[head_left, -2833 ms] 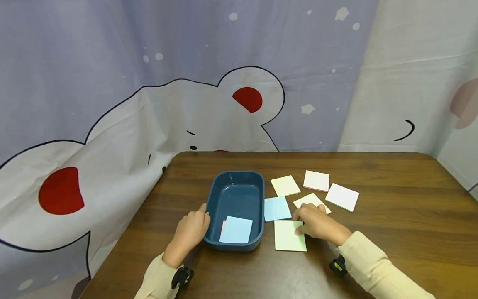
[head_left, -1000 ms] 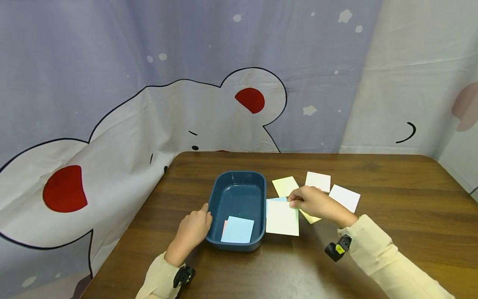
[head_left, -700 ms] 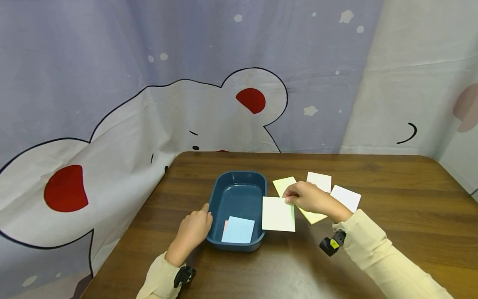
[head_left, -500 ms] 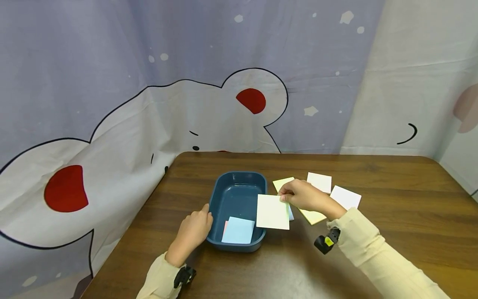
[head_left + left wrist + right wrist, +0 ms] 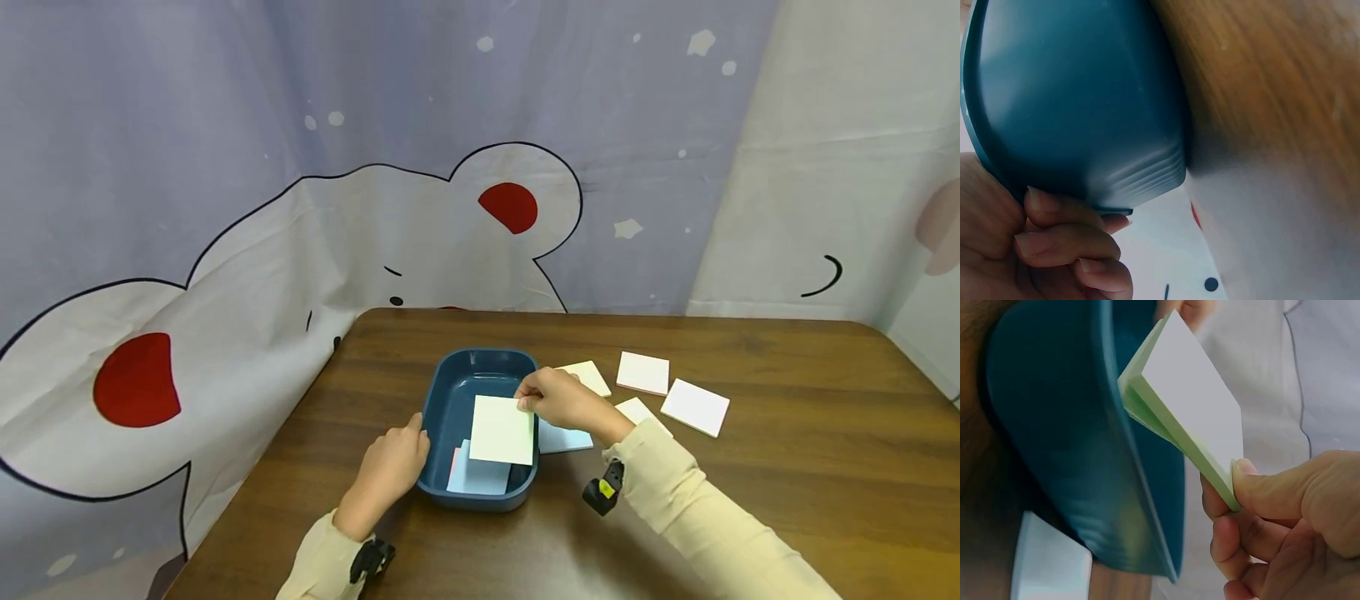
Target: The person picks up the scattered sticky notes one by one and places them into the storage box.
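Note:
My right hand [image 5: 562, 402] pinches a pale green square pad [image 5: 501, 432] by its upper right corner, above the blue bin [image 5: 480, 502]. In the right wrist view, thumb and fingers of my right hand [image 5: 1291, 519] grip one corner of the green pad [image 5: 1194, 394], its sheets slightly fanned. Under it in the bin lie a light blue pad [image 5: 480, 478] and the edge of a pink one. My left hand [image 5: 390, 458] holds the bin's left rim; in the left wrist view its fingers curl at the rim of the bin [image 5: 1072, 100].
Right of the bin on the wooden table [image 5: 810, 433] lie another light blue pad [image 5: 564, 438], two pale yellow pads [image 5: 587, 377], partly covered by my right hand and sleeve, and two whitish pads, one farther back [image 5: 642, 372] and one to the right [image 5: 695, 407]. A printed curtain hangs behind.
My right hand has taken the green pad off the table and carried it left, from beside the bin to above it. My left hand has stayed at the rim.

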`<state>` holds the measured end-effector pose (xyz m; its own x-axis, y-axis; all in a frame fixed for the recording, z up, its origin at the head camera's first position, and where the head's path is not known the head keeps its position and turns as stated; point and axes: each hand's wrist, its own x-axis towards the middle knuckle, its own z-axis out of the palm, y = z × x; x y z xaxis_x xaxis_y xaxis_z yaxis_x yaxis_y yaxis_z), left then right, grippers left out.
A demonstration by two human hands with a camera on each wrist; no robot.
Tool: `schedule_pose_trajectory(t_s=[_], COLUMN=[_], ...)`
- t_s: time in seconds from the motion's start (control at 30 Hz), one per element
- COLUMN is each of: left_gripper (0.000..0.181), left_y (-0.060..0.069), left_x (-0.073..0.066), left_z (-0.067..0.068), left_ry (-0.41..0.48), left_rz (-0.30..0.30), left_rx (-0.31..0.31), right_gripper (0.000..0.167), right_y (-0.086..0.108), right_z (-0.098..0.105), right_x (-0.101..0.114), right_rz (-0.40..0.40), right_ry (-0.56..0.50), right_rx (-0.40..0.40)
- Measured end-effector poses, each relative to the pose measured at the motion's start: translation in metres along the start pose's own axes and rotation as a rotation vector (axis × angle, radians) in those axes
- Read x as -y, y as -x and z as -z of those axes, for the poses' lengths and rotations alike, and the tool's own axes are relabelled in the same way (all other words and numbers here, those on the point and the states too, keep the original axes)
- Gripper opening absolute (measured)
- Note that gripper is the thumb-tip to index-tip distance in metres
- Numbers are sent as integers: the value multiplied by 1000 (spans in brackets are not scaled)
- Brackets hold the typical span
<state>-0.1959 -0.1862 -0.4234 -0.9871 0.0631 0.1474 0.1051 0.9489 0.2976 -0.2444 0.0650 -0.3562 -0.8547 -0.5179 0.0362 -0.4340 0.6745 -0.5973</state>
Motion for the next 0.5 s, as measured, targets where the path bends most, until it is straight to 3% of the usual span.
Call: schedule_pose_trajectory(t_s=[0.33,0.5], left_gripper=[38,39], left_y=[0,0], left_x=[-1,-1], left_z=[-1,-1], left_ry=[-2,8], left_rz=[6,14], left_rx=[-7,7], right_gripper=[12,11], right_y=[-12,-15], right_z=[-32,-44], right_x=[7,8], right_rz=[-38,-18], right_ry=[20,25], right_rx=[-15,-21])
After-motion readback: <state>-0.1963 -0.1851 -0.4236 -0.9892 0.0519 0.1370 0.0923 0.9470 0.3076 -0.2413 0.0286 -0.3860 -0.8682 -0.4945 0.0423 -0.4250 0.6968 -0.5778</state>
